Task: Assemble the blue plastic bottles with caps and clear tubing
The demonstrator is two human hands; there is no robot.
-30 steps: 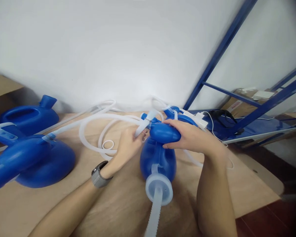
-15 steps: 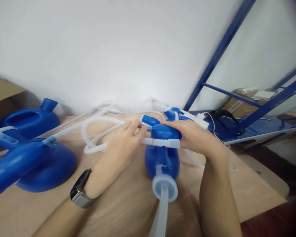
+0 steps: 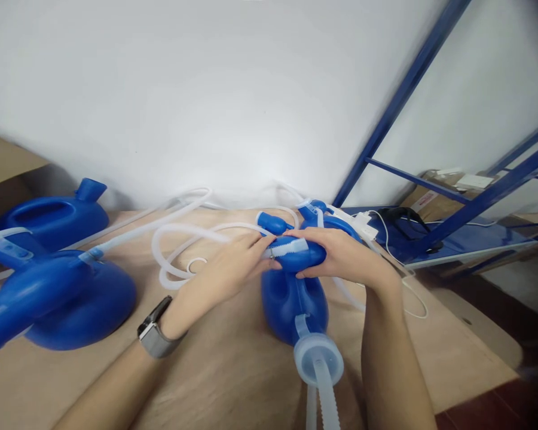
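Note:
Between my hands is a blue rounded plastic urinal head (image 3: 293,260), with my right hand (image 3: 343,254) closed around its right end. My left hand (image 3: 240,257) is closed at its left end, pinching a white ribbed strap (image 3: 291,247) that lies across the top. A white hose (image 3: 192,233) runs leftward from behind my left fingers; its joint with the head is hidden. Just below stands a blue urinal bottle (image 3: 296,307) with handle openings. A translucent cap (image 3: 318,358) hangs in front of it, with a ribbed strip pointing toward me.
More blue bottles (image 3: 85,304) with hoses stand at the left, by a cardboard box (image 3: 9,161). Behind my hands lie another blue head (image 3: 273,223) and loose tubing. A white power strip (image 3: 363,224) and cables lie near the blue metal frame (image 3: 399,89) on the right.
The ribbed strap has moved up from the front of the blue head onto its top. My right fingers now wrap lower around the head. A small white ring shows beside my left forearm.

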